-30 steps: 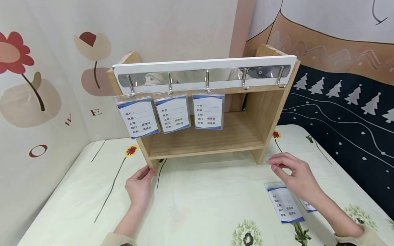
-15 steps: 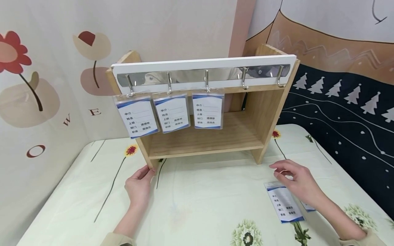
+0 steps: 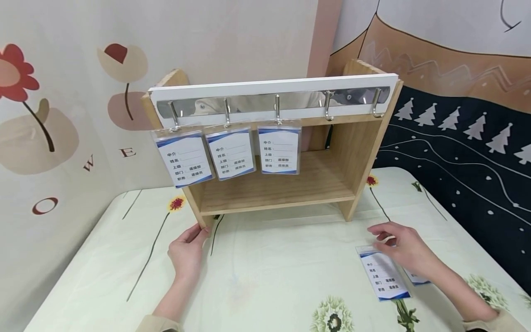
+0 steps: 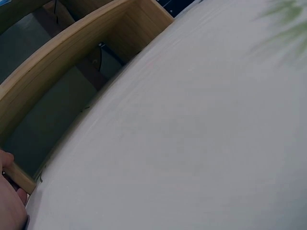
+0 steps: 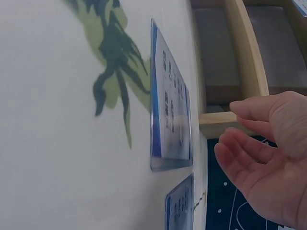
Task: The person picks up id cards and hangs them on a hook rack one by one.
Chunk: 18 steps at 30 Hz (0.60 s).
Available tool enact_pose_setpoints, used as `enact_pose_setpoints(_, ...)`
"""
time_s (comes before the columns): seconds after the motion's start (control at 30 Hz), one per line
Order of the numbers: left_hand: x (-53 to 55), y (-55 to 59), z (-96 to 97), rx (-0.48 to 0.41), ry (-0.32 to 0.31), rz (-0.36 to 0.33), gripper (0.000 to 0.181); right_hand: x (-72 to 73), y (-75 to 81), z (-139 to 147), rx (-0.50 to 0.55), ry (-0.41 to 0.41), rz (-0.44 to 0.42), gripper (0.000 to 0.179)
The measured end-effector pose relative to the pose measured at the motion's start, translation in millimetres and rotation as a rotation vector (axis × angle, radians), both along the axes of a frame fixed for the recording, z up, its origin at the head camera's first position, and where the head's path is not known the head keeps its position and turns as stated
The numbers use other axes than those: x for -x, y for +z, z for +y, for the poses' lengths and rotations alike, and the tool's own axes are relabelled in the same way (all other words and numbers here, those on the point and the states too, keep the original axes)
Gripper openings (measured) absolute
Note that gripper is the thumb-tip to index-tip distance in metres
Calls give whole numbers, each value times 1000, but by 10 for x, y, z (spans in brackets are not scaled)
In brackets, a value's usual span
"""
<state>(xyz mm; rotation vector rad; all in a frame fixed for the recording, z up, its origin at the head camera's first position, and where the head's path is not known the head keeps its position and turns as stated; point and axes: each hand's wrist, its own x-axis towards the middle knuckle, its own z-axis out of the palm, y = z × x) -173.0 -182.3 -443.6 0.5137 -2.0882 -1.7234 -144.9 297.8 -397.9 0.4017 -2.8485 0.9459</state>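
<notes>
My left hand [image 3: 186, 256] pinches the bottom of the left side panel of a wooden shelf [image 3: 274, 203]; the left wrist view shows the thumb and fingertips about that panel's foot [image 4: 23, 178]. My right hand [image 3: 408, 249] hovers by the top end of a name badge [image 3: 383, 276] in a clear sleeve. Its fingers are loosely bent, and in the right wrist view a gap separates thumb from fingers [image 5: 244, 155], with nothing held. Beside the first badge lies a second badge [image 3: 416, 278], partly hidden by the right hand and wrist.
A white hook rail [image 3: 257, 86] runs across the shelf's top front. From its left hooks hang a left badge [image 3: 184, 159], a middle badge [image 3: 231, 154] and a third badge [image 3: 279, 150]. The two right hooks [image 3: 328, 106] are bare. A flowered cloth [image 3: 269, 267] covers the table.
My right hand has come down and slightly to the right, closer to the badges on the cloth. The left hand keeps its hold on the shelf panel.
</notes>
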Motion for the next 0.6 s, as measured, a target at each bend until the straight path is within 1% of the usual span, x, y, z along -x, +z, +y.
enact_pose_setpoints(0.13,-5,3,2,-3,2,-3,35,21,-19,37,-19,4,-38,36)
enact_pose_setpoints(0.3,-8,8,3,-5,2,-7,35,13,-18,48,-24,11,-84,38)
enact_pose_setpoints(0.6,-2,6,9,-4,5,0,35,2,-24,76,-25,24,-137,40)
